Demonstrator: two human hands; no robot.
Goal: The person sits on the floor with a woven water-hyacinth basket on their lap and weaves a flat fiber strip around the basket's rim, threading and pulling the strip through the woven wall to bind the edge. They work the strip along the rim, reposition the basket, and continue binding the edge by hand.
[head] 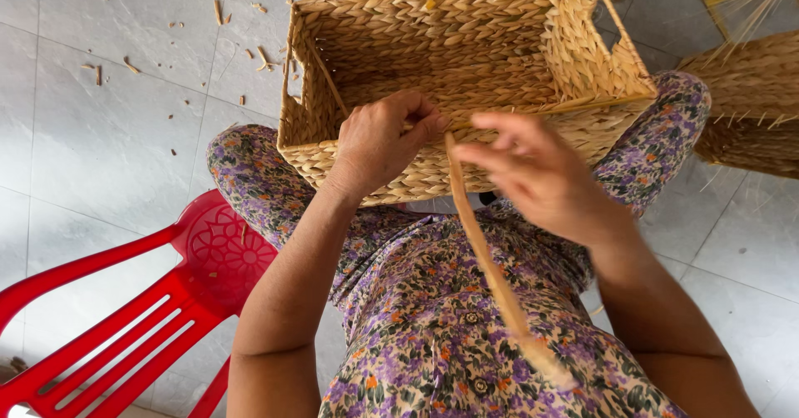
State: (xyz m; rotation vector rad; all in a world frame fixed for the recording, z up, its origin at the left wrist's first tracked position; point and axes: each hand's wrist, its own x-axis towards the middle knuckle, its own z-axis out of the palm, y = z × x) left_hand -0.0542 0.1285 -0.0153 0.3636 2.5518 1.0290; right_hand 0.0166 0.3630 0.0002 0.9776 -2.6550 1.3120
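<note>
A rectangular woven straw basket (466, 35) rests on my knees, its open side facing me. My left hand (379, 143) presses on the basket's near rim, fingers curled over the edge. My right hand (533, 172), slightly blurred, pinches a long flat straw strand (491, 268) close to the rim. The strand runs from the rim down across my flowered dress toward my lap.
A red plastic chair (141, 301) stands at the lower left. Another woven basket (749, 102) with loose stalks sits at the right edge. Small straw scraps (220, 10) lie scattered on the grey tiled floor (100, 135).
</note>
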